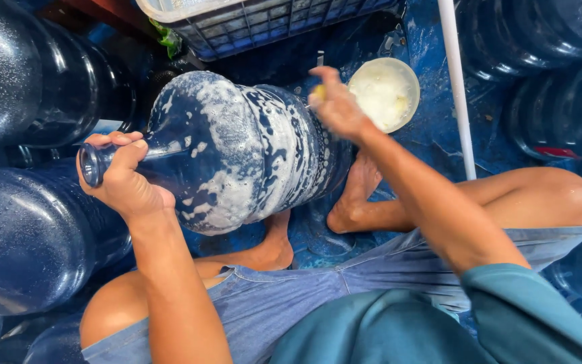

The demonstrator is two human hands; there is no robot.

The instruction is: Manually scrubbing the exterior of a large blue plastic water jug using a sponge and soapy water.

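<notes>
Sudsy blue plastic jug point(237, 148), ribbed, round.

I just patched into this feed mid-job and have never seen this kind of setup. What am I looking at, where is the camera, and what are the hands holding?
There is no machine: a seated person works with bare hands, filmed from a camera on their head looking down. The left hand grips the neck of a big blue water jug lying on its side, streaked with white suds. The right hand is blurred at the jug's far end, pinching something small and yellowish; I cannot tell what. Beside it sits a round bowl of foamy white stuff on the blue floor. More blue jugs lie around, with a plastic crate above.
</notes>
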